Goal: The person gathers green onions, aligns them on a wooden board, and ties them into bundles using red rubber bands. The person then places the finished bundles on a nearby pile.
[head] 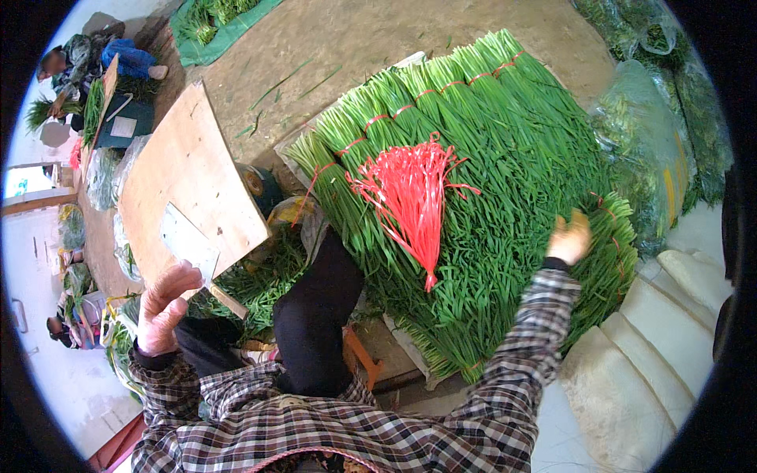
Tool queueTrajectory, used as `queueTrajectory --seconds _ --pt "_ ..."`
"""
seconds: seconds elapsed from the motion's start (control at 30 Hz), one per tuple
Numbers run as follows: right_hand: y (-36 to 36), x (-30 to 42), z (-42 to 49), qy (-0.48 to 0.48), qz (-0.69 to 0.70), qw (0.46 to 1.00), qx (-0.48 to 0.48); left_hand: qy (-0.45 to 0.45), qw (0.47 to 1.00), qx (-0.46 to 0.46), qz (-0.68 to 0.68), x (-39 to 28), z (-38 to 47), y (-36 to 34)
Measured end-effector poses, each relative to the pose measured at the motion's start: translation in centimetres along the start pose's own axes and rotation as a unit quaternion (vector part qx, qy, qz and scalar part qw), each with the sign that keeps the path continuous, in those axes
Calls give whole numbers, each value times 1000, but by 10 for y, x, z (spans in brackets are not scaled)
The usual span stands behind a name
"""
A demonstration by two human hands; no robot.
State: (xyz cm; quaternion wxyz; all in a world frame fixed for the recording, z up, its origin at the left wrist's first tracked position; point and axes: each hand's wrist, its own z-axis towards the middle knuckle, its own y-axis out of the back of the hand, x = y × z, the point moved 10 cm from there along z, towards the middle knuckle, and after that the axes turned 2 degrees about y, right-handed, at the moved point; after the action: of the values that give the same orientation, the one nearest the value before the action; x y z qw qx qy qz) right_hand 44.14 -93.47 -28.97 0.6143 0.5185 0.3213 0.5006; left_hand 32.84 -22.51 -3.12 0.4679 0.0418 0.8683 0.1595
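My left hand [165, 307] is raised, palm inward, with thumb and fingers apart and nothing in them. It overlaps the blade of a cleaver [188, 239] lying on a wooden board [192, 154]; the cleaver's wooden handle [229, 303] juts past the board's edge. My right hand [569, 237], blurred, is over the right side of a broad pile of garlic chives [502, 154], near tied bundles [615, 236]. Its thumb and fingers look apart, with nothing visible between them. On the pile lies a hank of red plastic strips [414, 207], knotted at one end. Red ties band the bundles.
Loose greens [266, 284] lie below the board, beside my knee [319, 313]. Plastic-wrapped greens [641, 154] and pale foam-like sheets [627, 360] stand at right. Another person [83, 65] sits at upper left; a green cloth [222, 32] with greens lies behind.
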Motion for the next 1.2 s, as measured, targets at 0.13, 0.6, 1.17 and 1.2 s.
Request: queueTrajectory --seconds 0.13,0.6,1.17,1.2 --pt "-47 171 -59 -20 499 853 153 -80 993 65 -57 -15 -38 -7" --pt "49 239 -154 13 642 766 35 -141 960 243 -18 -23 -52 -177" --pt "5 281 -220 147 256 937 187 4 975 218 38 90 62 -312" --pt "-8 269 -225 108 237 940 222 -37 968 238 65 79 60 -319"
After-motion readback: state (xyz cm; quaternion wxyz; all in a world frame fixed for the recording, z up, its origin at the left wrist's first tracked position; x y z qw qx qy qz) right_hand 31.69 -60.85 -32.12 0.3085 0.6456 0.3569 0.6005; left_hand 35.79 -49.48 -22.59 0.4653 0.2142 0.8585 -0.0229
